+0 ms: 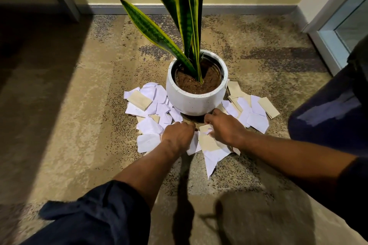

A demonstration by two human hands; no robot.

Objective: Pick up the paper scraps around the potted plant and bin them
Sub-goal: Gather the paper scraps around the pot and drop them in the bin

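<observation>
Many paper scraps (148,103), white and tan, are being found fanned flat on the carpet (79,105) around the white pot (196,101), touching its base. On the left, the left hand (177,137) is being curled down over white pieces; whether anything is pinched cannot be told. Rightward, the right hand (224,128) is being closed on a bunch of scraps (209,142). Such paper is judged light, limp and tearable, best gathered by raking edges together. No bin is being shown.
</observation>
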